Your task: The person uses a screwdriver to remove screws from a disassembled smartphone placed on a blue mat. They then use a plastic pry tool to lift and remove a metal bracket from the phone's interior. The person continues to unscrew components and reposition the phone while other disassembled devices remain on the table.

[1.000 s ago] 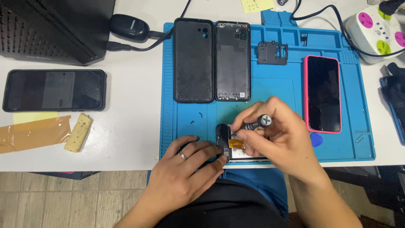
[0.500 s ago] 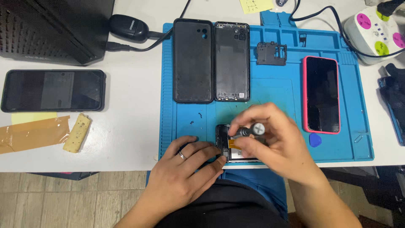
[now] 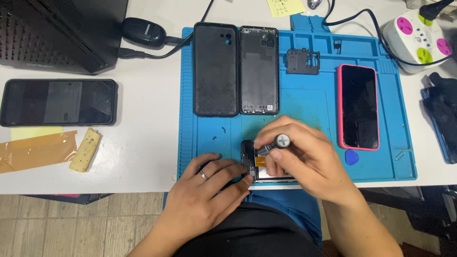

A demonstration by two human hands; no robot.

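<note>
The right hand (image 3: 304,159) slides toward nine o'clock along the opened phone (image 3: 257,164), and the screwdriver (image 3: 273,144) tips, its round cap now facing up toward the camera.

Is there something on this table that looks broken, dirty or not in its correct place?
Nothing looks broken. The small dark specks scattered loose on the blue mat stand out, and a crumpled strip of brown tape lies beside a speckled yellow block on the white table.

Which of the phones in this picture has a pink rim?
The phone with the pink rim lies screen-up at the right of the blue mat. The phone on the white table is black, as is the opened phone under the hands.
</note>
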